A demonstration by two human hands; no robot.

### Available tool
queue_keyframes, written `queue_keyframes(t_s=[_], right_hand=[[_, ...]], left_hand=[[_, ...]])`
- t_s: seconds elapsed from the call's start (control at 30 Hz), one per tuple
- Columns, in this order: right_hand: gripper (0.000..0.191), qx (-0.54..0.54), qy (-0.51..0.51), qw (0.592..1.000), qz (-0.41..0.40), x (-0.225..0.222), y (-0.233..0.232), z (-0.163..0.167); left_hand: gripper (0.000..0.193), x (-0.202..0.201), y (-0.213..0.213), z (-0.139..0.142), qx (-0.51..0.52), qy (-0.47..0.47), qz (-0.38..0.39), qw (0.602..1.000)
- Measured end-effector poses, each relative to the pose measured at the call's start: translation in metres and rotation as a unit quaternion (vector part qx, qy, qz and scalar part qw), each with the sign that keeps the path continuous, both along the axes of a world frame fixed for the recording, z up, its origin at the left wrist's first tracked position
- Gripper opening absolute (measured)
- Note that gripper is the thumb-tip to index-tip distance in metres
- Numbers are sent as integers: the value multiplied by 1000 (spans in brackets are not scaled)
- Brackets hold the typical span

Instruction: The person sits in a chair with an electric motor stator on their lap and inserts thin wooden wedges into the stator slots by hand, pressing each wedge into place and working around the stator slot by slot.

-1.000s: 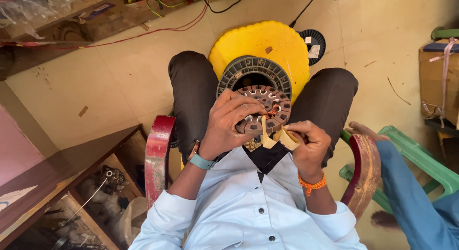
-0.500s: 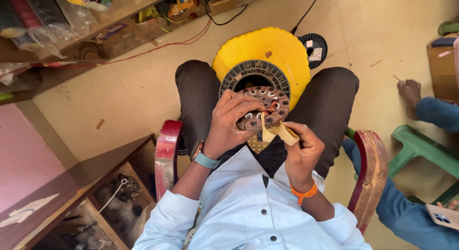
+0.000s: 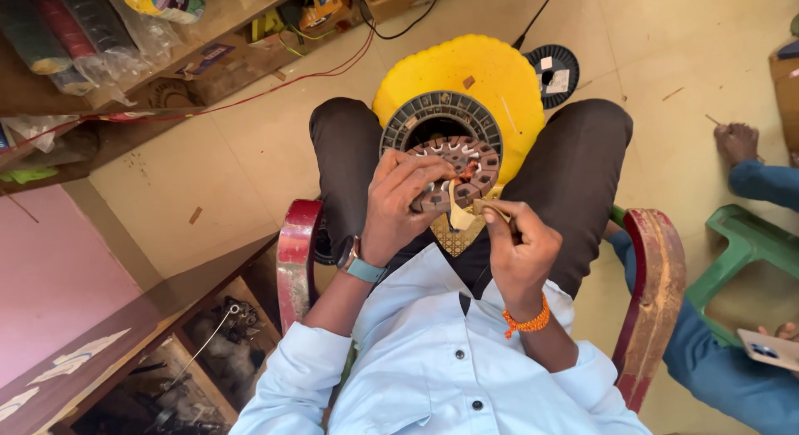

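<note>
While the left hand (image 3: 399, 203) is gripping the slotted stator core (image 3: 456, 170) mid-frame, the right hand (image 3: 518, 245) is pinching a beige insulation strip (image 3: 457, 213) at one slot; most slots appear unfilled.

We have one view only, head-worn camera, nothing second to share with. We look steeply down along own chest and lap toward floor (image 3: 682, 110). Hands (image 3: 399, 206) sit close under lens, near frame centre, with round slotted motor core (image 3: 458, 164) held above knees. Chair arms (image 3: 295, 260) frame us left and right. We catch shelf (image 3: 125, 77) at upper left, another person's foot (image 3: 736, 142) at right edge.
</note>
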State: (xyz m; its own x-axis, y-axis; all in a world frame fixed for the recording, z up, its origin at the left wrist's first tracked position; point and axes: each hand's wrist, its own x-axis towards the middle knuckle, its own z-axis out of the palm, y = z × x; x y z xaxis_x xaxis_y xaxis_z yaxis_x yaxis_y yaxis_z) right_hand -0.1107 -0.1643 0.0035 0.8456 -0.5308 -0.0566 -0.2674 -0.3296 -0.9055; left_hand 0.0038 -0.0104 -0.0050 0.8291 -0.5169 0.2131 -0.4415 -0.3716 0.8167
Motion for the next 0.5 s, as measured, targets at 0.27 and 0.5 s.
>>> queue_keyframes(t_s=[0.27, 0.5], right_hand=[[8, 32, -62, 996, -56, 2, 8, -23], [4, -59, -69, 995, -40, 2, 6, -24]], left_hand=[[51, 0, -5, 15, 41, -61, 1, 997], [54, -7, -6, 23, 117, -161, -28, 980]])
